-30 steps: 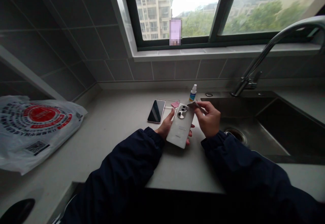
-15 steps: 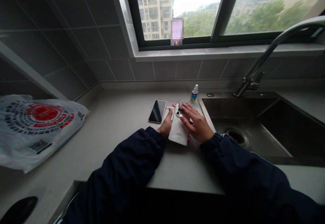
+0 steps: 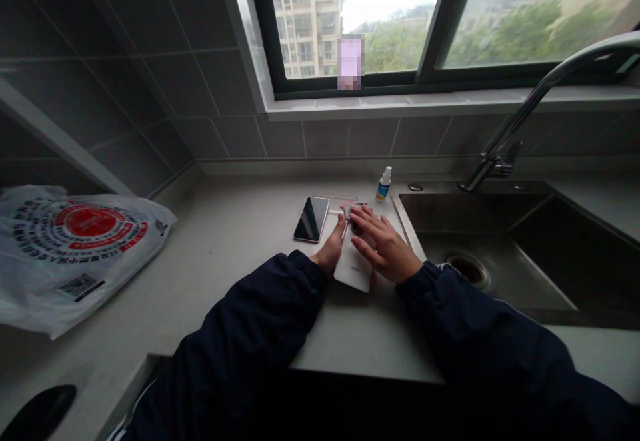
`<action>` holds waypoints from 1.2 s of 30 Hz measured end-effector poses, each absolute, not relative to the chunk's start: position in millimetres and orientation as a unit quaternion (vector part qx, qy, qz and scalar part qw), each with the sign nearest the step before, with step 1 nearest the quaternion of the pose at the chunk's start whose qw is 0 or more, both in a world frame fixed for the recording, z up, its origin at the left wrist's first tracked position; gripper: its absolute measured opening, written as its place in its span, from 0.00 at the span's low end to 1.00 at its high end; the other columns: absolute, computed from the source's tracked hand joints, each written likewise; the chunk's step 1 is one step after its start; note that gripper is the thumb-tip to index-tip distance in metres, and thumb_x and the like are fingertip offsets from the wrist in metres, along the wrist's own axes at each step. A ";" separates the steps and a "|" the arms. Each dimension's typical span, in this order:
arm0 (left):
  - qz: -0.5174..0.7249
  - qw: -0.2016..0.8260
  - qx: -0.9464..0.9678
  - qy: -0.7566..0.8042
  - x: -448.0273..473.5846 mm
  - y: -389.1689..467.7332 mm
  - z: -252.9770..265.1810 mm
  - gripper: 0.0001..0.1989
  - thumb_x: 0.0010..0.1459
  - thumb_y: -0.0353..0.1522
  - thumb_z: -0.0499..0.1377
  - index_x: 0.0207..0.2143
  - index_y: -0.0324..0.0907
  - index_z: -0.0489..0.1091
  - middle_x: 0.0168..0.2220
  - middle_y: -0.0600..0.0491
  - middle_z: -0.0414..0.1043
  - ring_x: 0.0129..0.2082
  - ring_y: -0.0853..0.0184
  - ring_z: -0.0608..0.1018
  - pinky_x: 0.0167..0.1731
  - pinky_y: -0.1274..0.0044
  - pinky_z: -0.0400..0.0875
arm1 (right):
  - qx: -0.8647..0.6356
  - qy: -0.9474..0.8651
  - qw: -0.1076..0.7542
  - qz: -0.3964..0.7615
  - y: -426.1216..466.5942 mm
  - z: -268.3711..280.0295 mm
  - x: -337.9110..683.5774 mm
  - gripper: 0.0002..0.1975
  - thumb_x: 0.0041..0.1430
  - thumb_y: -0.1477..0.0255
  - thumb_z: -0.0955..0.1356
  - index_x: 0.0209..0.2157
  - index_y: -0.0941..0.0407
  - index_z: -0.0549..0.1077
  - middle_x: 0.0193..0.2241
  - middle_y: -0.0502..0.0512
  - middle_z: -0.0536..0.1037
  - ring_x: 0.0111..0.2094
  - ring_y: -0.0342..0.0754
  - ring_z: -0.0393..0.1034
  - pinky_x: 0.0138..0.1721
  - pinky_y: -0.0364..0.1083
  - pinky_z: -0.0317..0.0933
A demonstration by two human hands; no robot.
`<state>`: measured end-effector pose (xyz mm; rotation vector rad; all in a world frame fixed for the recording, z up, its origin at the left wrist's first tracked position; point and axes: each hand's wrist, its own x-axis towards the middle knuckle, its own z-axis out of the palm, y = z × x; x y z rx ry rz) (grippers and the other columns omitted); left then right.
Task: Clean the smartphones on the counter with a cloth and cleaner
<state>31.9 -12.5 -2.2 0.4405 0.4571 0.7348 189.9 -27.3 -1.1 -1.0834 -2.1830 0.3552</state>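
Note:
A white smartphone (image 3: 353, 272) lies back side up in my left hand (image 3: 331, 246), above the counter. My left thumb runs along its left edge and the other fingers are mostly hidden beneath it. Over the phone's upper back lies my right hand (image 3: 387, 246), fingers stretched out flat and partly covering the round camera ring. A small greyish patch shows at its fingertips; I cannot tell what it is. Left of the hands rests a second smartphone (image 3: 311, 219), dark screen up. A small spray bottle (image 3: 383, 185) with a white cap and blue label stands behind my right hand.
A flat clear item (image 3: 336, 197) and something pink lie behind the phones. The steel sink (image 3: 493, 294) with its tap (image 3: 505, 118) is at the right. A printed white plastic bag (image 3: 85, 248) sits at the left. Beyond the counter (image 3: 235, 228) are a tiled wall and window.
My right hand has slid slightly over the phone's camera, now covering more of it. The held phone has tilted a little. The second phone and the bottle stay in place.

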 end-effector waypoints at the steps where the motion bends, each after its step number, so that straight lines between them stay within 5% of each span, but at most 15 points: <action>1: 0.361 0.880 0.212 0.224 32.3 -13.2 -0.9 0.36 0.70 0.51 0.35 0.65 0.41 0.64 0.46 0.41 0.79 0.47 0.53 0.82 0.50 0.65 0.73 | -0.412 -0.837 0.333 0.138 -27.6 -1.0 189.7 0.28 0.69 0.64 0.63 0.68 0.50 0.61 0.70 0.60 0.60 0.72 0.60 0.47 0.68 0.72 0.43; 31: 0.461 0.832 0.175 0.255 26.7 -5.4 -7.7 0.43 0.65 0.59 0.39 0.49 0.31 0.75 0.38 0.37 0.80 0.42 0.52 0.83 0.47 0.64 0.76 | -0.321 -0.884 0.301 0.156 -40.8 8.0 184.2 0.18 0.68 0.68 0.65 0.57 0.48 0.75 0.60 0.56 0.75 0.66 0.59 0.63 0.65 0.70 0.51; 36: 0.453 0.840 0.169 0.244 25.7 -5.9 -4.8 0.45 0.64 0.60 0.37 0.50 0.30 0.74 0.40 0.35 0.79 0.44 0.52 0.83 0.50 0.63 0.74 | -0.319 -0.904 0.263 0.106 -39.8 2.8 182.9 0.24 0.69 0.68 0.65 0.65 0.50 0.66 0.65 0.57 0.68 0.70 0.60 0.55 0.65 0.73 0.49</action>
